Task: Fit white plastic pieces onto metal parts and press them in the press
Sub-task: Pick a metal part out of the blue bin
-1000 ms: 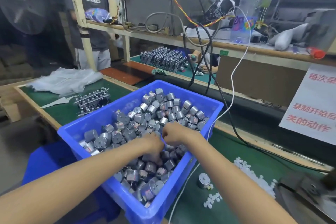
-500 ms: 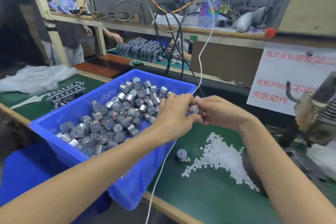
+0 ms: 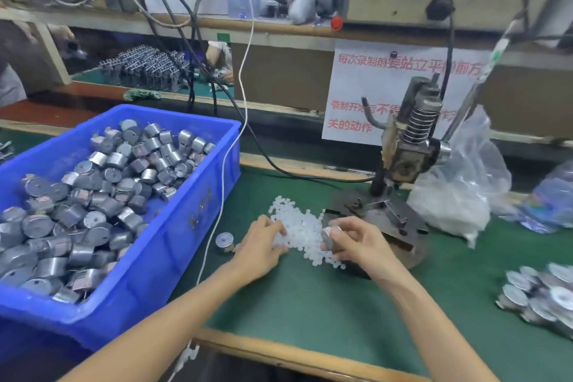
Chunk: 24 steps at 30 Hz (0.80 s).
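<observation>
Our right hand (image 3: 356,242) grips a metal part (image 3: 330,234) in curled fingers over the near edge of the white pieces (image 3: 299,225). Our left hand (image 3: 263,246) lays bent fingers on that pile, and we cannot tell whether it has pinched one. A loose part (image 3: 224,240) stands on the mat (image 3: 310,304) beside the bin (image 3: 173,242) of parts, and beyond the pile stands the press (image 3: 412,139), a bag (image 3: 465,186) to its right.
</observation>
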Each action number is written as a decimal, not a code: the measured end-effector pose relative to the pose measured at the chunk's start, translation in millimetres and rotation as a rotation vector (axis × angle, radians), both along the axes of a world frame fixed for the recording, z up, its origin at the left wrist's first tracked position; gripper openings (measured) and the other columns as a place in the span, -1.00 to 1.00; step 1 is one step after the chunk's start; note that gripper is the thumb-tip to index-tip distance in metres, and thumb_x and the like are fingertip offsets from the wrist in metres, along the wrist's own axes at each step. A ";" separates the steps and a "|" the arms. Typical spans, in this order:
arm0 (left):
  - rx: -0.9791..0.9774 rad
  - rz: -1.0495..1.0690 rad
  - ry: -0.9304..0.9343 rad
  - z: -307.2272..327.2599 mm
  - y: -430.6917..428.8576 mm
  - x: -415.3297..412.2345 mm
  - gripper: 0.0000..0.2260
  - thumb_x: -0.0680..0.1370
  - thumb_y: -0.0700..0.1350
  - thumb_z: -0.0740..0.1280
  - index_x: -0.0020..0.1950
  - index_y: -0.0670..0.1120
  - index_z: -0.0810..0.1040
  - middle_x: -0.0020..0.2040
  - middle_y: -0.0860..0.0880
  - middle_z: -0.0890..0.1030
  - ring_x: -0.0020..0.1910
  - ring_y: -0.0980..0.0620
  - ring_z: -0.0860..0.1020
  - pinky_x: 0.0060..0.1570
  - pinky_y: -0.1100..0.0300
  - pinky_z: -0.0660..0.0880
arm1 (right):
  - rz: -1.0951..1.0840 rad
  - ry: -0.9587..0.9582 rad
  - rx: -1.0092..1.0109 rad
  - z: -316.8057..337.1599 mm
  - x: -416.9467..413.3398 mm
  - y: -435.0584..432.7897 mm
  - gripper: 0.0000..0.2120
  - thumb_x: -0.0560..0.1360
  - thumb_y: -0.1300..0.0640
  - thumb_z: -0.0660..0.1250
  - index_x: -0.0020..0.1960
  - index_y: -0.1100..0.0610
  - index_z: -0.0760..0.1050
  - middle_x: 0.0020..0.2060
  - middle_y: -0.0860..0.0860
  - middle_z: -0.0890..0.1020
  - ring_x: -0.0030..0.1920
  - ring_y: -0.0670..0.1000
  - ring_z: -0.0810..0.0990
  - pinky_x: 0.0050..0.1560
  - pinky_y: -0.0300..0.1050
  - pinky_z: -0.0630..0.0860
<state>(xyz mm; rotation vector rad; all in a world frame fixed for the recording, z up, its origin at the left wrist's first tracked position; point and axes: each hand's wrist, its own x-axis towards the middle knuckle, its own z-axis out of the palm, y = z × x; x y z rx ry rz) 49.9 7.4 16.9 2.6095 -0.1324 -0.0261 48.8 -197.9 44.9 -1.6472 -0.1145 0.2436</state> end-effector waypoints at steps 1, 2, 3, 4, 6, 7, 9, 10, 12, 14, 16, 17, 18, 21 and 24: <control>-0.019 -0.015 -0.017 -2.2 -0.5 0.9 -0.78 0.53 -0.09 0.33 0.16 -0.08 0.47 0.13 -0.04 0.39 0.21 0.00 0.36 0.19 0.12 0.34 | -0.008 -0.011 -0.029 -4.0 -2.3 1.6 -0.90 0.53 0.20 0.32 0.03 0.17 0.49 -0.28 0.04 0.66 -0.25 0.01 0.68 -0.36 -0.24 0.51; -0.033 -0.036 -0.030 -4.4 -1.7 0.5 -0.80 0.53 -0.09 0.33 0.13 -0.09 0.48 0.11 -0.04 0.40 0.18 0.00 0.38 0.17 0.13 0.34 | -0.014 -0.027 -0.064 -8.1 -4.3 3.7 -0.91 0.53 0.19 0.32 0.03 0.16 0.49 -0.32 0.00 0.64 -0.31 -0.02 0.66 -0.40 -0.25 0.47; -0.046 -0.064 -0.043 -6.3 -3.8 -0.9 -0.81 0.53 -0.08 0.34 0.10 -0.10 0.49 0.08 -0.04 0.41 0.14 0.00 0.40 0.15 0.14 0.34 | -0.022 -0.052 -0.103 -12.2 -5.5 6.5 -0.91 0.53 0.18 0.32 0.03 0.14 0.48 -0.34 -0.03 0.62 -0.37 -0.05 0.62 -0.43 -0.27 0.43; -0.056 -0.099 -0.064 -8.6 -6.6 -3.7 -0.82 0.53 -0.08 0.34 0.08 -0.11 0.50 0.05 -0.03 0.42 0.11 0.01 0.41 0.13 0.15 0.35 | -0.033 -0.076 -0.137 -16.2 -6.3 9.4 -0.90 0.53 0.18 0.32 0.04 0.13 0.48 -0.33 -0.03 0.61 -0.41 -0.07 0.59 -0.44 -0.29 0.40; -0.064 -0.175 -0.126 -14.1 -12.6 -11.9 -0.84 0.52 -0.06 0.34 0.04 -0.10 0.52 -0.01 -0.02 0.45 0.06 0.01 0.43 0.09 0.16 0.36 | -0.043 -0.120 -0.180 -22.8 -8.5 15.3 -0.86 0.52 0.18 0.32 0.08 0.12 0.48 -0.26 0.00 0.60 -0.40 -0.10 0.56 -0.39 -0.32 0.39; -0.063 -0.204 -0.163 -16.7 -14.9 -16.4 -0.85 0.52 -0.06 0.34 0.03 -0.10 0.53 -0.03 -0.02 0.46 0.04 0.00 0.43 0.07 0.17 0.35 | -0.032 -0.144 -0.201 -26.4 -10.4 17.7 -0.83 0.53 0.17 0.32 0.12 0.11 0.48 -0.23 -0.01 0.60 -0.37 -0.10 0.56 -0.33 -0.31 0.41; -0.056 -0.235 -0.238 -20.9 -16.9 -24.3 -0.86 0.52 -0.07 0.35 0.00 -0.10 0.55 -0.06 -0.02 0.49 0.00 -0.01 0.42 0.04 0.18 0.34 | 0.003 -0.225 -0.279 -35.1 -16.5 20.7 -0.78 0.54 0.14 0.31 0.18 0.08 0.47 -0.15 -0.03 0.60 -0.24 -0.09 0.58 -0.18 -0.25 0.46; -0.056 -0.235 -0.275 -22.5 -16.3 -26.9 -0.87 0.51 -0.07 0.36 -0.02 -0.10 0.56 -0.07 -0.02 0.50 -0.02 -0.01 0.42 0.02 0.19 0.32 | 0.011 -0.282 -0.315 -40.5 -20.2 20.3 -0.78 0.55 0.14 0.30 0.19 0.04 0.46 -0.11 -0.03 0.60 -0.17 -0.07 0.59 -0.11 -0.22 0.48; -0.072 -0.195 -0.343 -24.5 -13.7 -30.9 -0.87 0.48 -0.05 0.39 -0.04 -0.06 0.59 -0.06 0.02 0.51 -0.02 0.06 0.40 0.00 0.25 0.26 | -0.017 -0.358 -0.313 -49.5 -28.7 18.4 -0.78 0.55 0.17 0.30 0.15 -0.05 0.44 -0.12 -0.03 0.58 -0.15 -0.05 0.58 -0.07 -0.22 0.50; -0.084 -0.145 -0.390 -25.9 -11.8 -34.4 -0.86 0.45 -0.01 0.41 -0.03 0.00 0.59 -0.02 0.07 0.50 -0.01 0.14 0.34 -0.04 0.26 0.18 | -0.078 -0.367 -0.243 -54.1 -34.0 15.3 -0.77 0.55 0.20 0.28 0.13 -0.08 0.44 -0.19 -0.07 0.57 -0.24 -0.11 0.55 -0.15 -0.31 0.45; -0.084 -0.151 -0.419 -26.3 -14.6 -35.9 -0.83 0.41 0.01 0.43 -0.04 0.04 0.59 -0.01 0.08 0.50 -0.01 0.13 0.35 -0.05 0.22 0.19 | -0.122 -0.349 -0.154 -56.4 -35.2 12.6 -0.79 0.56 0.20 0.26 0.13 -0.03 0.47 -0.25 -0.10 0.55 -0.34 -0.17 0.51 -0.25 -0.39 0.40; -0.078 -0.173 -0.422 -25.5 -17.8 -35.7 -0.82 0.39 0.03 0.43 -0.05 0.05 0.59 -0.01 0.08 0.50 0.00 0.12 0.35 -0.05 0.20 0.20 | -0.139 -0.355 -0.134 -56.9 -35.7 11.8 -0.80 0.56 0.20 0.25 0.13 -0.01 0.48 -0.24 -0.11 0.55 -0.35 -0.17 0.51 -0.27 -0.40 0.40; -0.063 -0.199 -0.416 -24.3 -21.3 -34.7 -0.83 0.38 0.06 0.43 -0.07 0.07 0.59 -0.01 0.09 0.49 0.01 0.11 0.35 -0.04 0.20 0.18 | -0.155 -0.371 -0.127 -57.2 -36.4 11.7 -0.81 0.55 0.18 0.25 0.13 0.00 0.49 -0.22 -0.11 0.55 -0.34 -0.17 0.52 -0.27 -0.41 0.40; -0.003 -0.244 -0.397 -22.4 -27.7 -27.7 -0.88 0.42 0.11 0.40 -0.13 0.10 0.60 -0.02 0.11 0.47 0.04 0.11 0.32 -0.06 0.22 0.08 | -0.212 -0.399 -0.091 -58.6 -38.5 13.1 -0.79 0.51 0.05 0.24 0.14 -0.03 0.43 -0.18 -0.11 0.57 -0.33 -0.15 0.53 -0.25 -0.36 0.43; -0.020 -0.247 -0.374 -23.8 -29.3 -23.5 -0.90 0.47 0.06 0.37 -0.12 0.06 0.61 0.00 0.11 0.45 0.06 0.10 0.29 -0.02 0.25 0.09 | -0.212 -0.439 -0.133 -60.2 -36.8 12.7 -0.81 0.50 0.03 0.23 0.12 -0.04 0.40 -0.25 -0.12 0.58 -0.34 -0.14 0.51 -0.26 -0.31 0.44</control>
